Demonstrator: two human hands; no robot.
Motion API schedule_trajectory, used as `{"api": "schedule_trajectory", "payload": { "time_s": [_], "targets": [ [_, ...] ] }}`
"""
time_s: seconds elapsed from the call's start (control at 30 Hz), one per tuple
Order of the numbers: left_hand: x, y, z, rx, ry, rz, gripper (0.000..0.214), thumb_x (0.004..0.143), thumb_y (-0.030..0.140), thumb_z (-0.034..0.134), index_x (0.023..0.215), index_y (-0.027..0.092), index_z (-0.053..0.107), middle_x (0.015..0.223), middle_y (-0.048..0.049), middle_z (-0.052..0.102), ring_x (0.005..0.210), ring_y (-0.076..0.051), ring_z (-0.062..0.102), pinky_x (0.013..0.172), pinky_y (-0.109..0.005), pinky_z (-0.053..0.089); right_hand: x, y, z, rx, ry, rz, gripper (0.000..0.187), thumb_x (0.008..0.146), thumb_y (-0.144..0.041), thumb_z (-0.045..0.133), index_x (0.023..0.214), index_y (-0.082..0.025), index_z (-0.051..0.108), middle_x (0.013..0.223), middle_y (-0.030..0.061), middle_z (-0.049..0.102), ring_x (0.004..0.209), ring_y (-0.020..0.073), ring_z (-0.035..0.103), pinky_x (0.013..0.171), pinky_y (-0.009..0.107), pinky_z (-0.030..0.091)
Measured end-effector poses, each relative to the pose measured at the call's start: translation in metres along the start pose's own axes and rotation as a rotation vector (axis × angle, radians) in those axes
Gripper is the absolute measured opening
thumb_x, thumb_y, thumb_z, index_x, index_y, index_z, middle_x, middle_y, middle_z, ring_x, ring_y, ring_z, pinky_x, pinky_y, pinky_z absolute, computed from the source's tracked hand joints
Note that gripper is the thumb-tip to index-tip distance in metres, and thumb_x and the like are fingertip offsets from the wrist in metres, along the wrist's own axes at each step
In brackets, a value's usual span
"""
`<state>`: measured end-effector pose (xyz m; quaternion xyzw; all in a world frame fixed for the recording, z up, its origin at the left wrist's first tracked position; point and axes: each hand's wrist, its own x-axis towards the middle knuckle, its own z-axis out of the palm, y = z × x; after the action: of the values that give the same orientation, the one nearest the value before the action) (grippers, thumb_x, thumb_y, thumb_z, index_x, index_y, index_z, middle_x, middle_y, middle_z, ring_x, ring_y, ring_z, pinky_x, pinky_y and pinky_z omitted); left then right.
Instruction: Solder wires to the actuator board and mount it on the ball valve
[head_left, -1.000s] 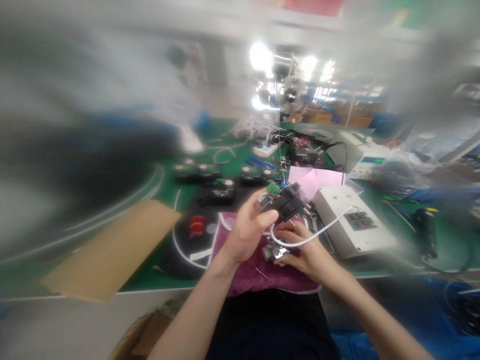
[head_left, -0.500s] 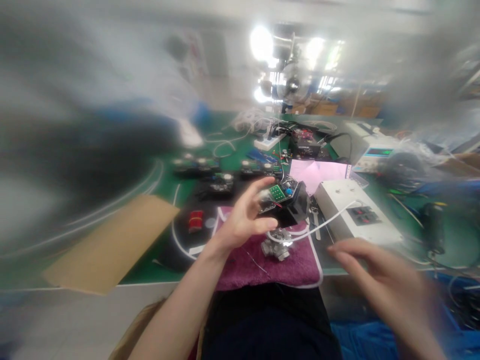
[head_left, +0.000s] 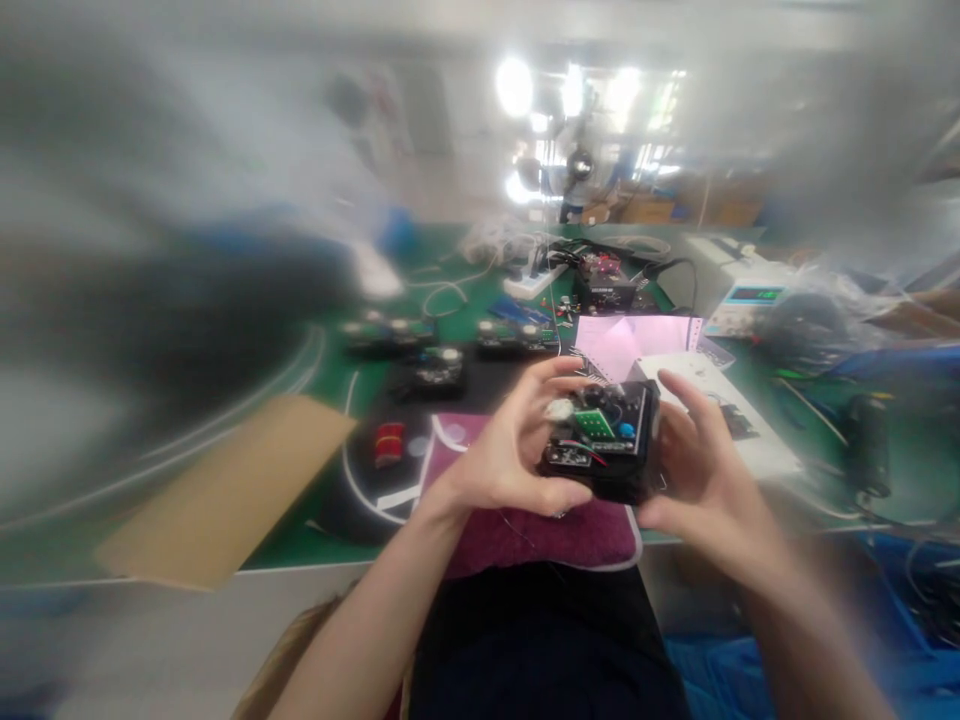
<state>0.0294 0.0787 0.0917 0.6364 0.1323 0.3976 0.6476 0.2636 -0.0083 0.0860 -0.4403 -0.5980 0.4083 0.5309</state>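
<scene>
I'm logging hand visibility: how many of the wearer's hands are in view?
2. The left hand holds the left side of the black device; the right hand is at its right side, contact unclear. Some fingers are partly hidden.

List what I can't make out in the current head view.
All in the head view:
Underside of the black-cased circuit module: hidden by the module itself.
Part of the white box: behind the right hand.
Any print on the pink paper: too small.
Reading on the bench instrument's display: too small.
Right forearm: blurred, cut off at bottom edge.
</scene>
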Motion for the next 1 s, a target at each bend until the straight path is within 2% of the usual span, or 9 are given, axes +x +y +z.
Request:
{"api": "schedule_trajectory", "payload": {
  "time_s": [0.13, 0.27, 0.37, 0.4, 0.47, 0.53, 0.63, 0.77, 1.0],
  "targets": [
    [0.009, 0.02, 0.004, 0.169, -0.088, 0.042, 0.103, 0.065, 0.011, 0.09, 0.155, 0.032, 0.045, 0.16, -0.0104, 0.055, 0.15, -0.037, 0.053, 0.124, -0.051, 0.049, 0.007, -0.013, -0.005, -0.098, -0.08, -0.049, 0.109, 0.068, -0.033, 0.101, 0.158, -0.038, 0.04, 0.16, 0.0084, 0.053, 0.149, 0.0336, 0.053, 0.116, 0.047, 0.057],
    [0.019, 0.033, -0.003, 0.253, -0.134, 0.118, 0.105, 0.067, 0.015, 0.095, 0.159, 0.036, 0.046, 0.166, -0.0058, 0.05, 0.157, -0.036, 0.045, 0.132, -0.055, 0.038, 0.005, -0.013, 0.005, -0.182, 0.112, -0.173, 0.099, 0.064, -0.029, 0.101, 0.148, -0.032, 0.048, 0.154, 0.0109, 0.057, 0.145, 0.0337, 0.057, 0.111, 0.043, 0.061],
    [0.02, 0.024, -0.014, 0.43, -0.026, 0.181, 0.105, 0.069, 0.024, 0.098, 0.16, 0.038, 0.046, 0.167, -0.0053, 0.048, 0.156, -0.035, 0.046, 0.128, -0.054, 0.043, 0.005, -0.012, 0.021, -0.125, 0.269, -0.169, 0.091, 0.07, -0.033, 0.097, 0.146, -0.029, 0.047, 0.155, 0.013, 0.055, 0.143, 0.033, 0.059, 0.11, 0.043, 0.061],
    [0.02, 0.018, -0.018, 0.536, 0.043, 0.19, 0.096, 0.072, 0.027, 0.096, 0.157, 0.036, 0.051, 0.162, -0.0068, 0.053, 0.149, -0.033, 0.055, 0.122, -0.051, 0.05, 0.005, -0.011, 0.026, -0.104, 0.313, -0.164, 0.088, 0.072, -0.034, 0.095, 0.146, -0.028, 0.047, 0.156, 0.0136, 0.054, 0.143, 0.0329, 0.058, 0.11, 0.043, 0.061],
    [0.018, 0.005, -0.025, 0.738, 0.203, 0.201, 0.058, 0.086, 0.029, 0.085, 0.141, 0.029, 0.067, 0.141, -0.0081, 0.068, 0.119, -0.025, 0.072, 0.102, -0.039, 0.061, 0.006, -0.007, 0.037, -0.058, 0.381, -0.159, 0.086, 0.074, -0.033, 0.094, 0.146, -0.028, 0.046, 0.156, 0.0147, 0.053, 0.143, 0.0326, 0.058, 0.113, 0.045, 0.059],
    [0.017, -0.007, -0.029, 0.83, 0.322, 0.209, 0.027, 0.097, 0.032, 0.073, 0.122, 0.025, 0.077, 0.121, -0.0077, 0.074, 0.1, -0.02, 0.072, 0.09, -0.034, 0.059, 0.007, 0.002, 0.049, -0.018, 0.424, -0.152, 0.088, 0.073, -0.032, 0.094, 0.146, -0.028, 0.045, 0.155, 0.0157, 0.053, 0.142, 0.0324, 0.059, 0.115, 0.047, 0.056],
    [0.016, -0.02, -0.032, 0.858, 0.394, 0.194, 0.023, 0.103, 0.036, 0.066, 0.117, 0.024, 0.08, 0.115, -0.0082, 0.076, 0.103, -0.022, 0.07, 0.096, -0.036, 0.055, 0.004, 0.021, 0.066, 0.04, 0.444, -0.094, 0.087, 0.074, -0.034, 0.094, 0.145, -0.028, 0.043, 0.15, 0.0161, 0.056, 0.138, 0.0319, 0.062, 0.114, 0.05, 0.057],
    [0.01, -0.032, -0.033, 0.811, 0.395, 0.12, 0.022, 0.102, 0.033, 0.068, 0.118, 0.025, 0.08, 0.116, -0.0073, 0.081, 0.106, -0.025, 0.075, 0.1, -0.038, 0.055, -0.005, 0.042, 0.089, 0.055, 0.466, -0.001, 0.087, 0.076, -0.037, 0.093, 0.145, -0.029, 0.04, 0.149, 0.0156, 0.057, 0.133, 0.0309, 0.065, 0.112, 0.051, 0.058],
    [-0.027, -0.038, -0.031, 0.608, 0.406, -0.018, 0.033, 0.097, 0.013, 0.061, 0.124, 0.024, 0.076, 0.128, -0.0049, 0.079, 0.118, -0.024, 0.074, 0.107, -0.038, 0.057, -0.016, 0.056, 0.111, -0.028, 0.472, -0.08, 0.093, 0.072, -0.031, 0.095, 0.148, -0.028, 0.041, 0.156, 0.0167, 0.048, 0.14, 0.0334, 0.059, 0.119, 0.054, 0.053]
  ]
}}
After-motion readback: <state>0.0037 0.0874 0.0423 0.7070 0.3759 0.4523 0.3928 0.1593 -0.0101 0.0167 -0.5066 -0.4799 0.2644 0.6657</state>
